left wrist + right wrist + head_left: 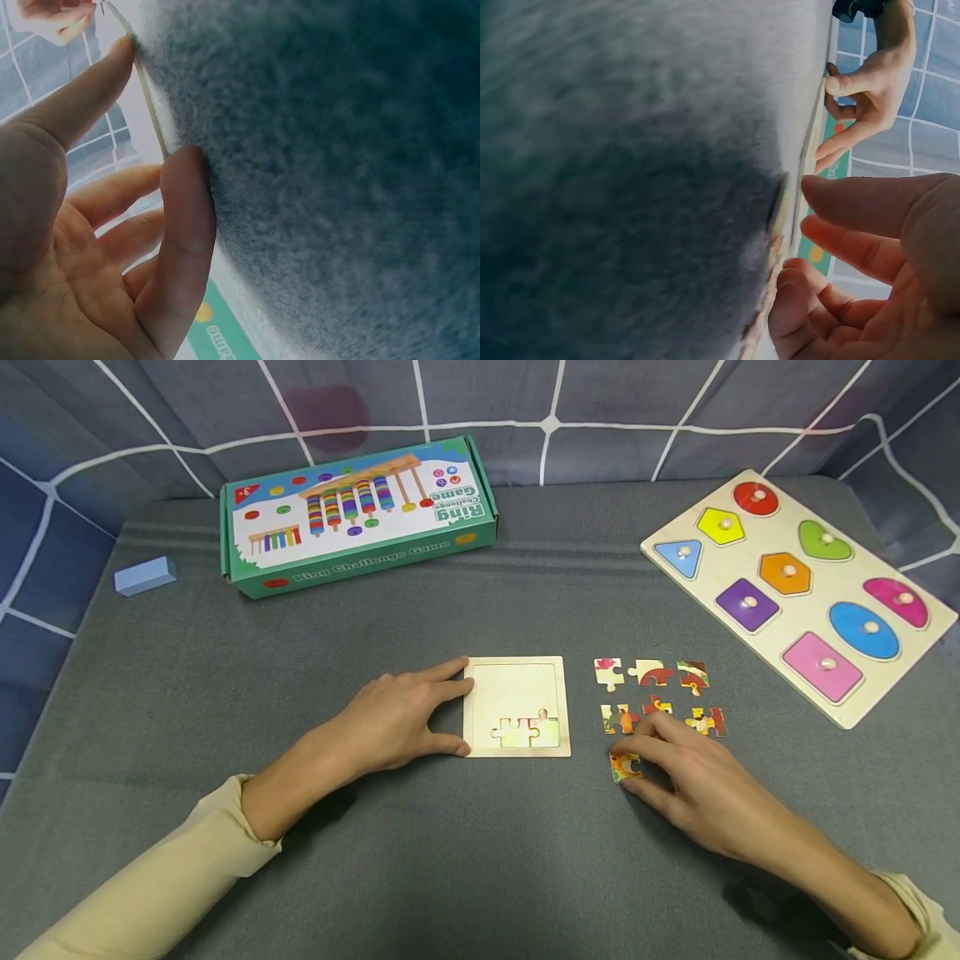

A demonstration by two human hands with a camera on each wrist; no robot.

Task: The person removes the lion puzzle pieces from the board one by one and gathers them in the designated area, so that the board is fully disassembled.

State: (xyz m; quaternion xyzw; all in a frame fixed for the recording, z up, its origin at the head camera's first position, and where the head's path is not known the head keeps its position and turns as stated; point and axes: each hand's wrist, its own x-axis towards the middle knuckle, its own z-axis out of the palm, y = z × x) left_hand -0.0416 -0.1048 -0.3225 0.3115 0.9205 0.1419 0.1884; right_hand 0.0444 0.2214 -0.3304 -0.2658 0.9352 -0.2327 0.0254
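A square wooden puzzle board [517, 662] lies on the grey surface, with two joined pieces [516, 734] in its lower right corner. Along the board's left edge rests my left hand [393, 718], thumb and fingers spread and touching the rim. The left wrist view shows this hand [112, 217] from the palm side against the thin edge. To the board's right, my right hand [690, 777] pinches a yellow-orange puzzle piece [624, 767] between thumb and index finger. Just beyond it lie several loose pieces [651, 672] in two rows, one partly covered by the hand.
A green ring game box [360, 564] stands at the back left, with a light blue block [146, 576] beside it. At the right lies a large shape board [757, 643] with knobbed pieces. Checked blue cloth [487, 393] rises behind the surface.
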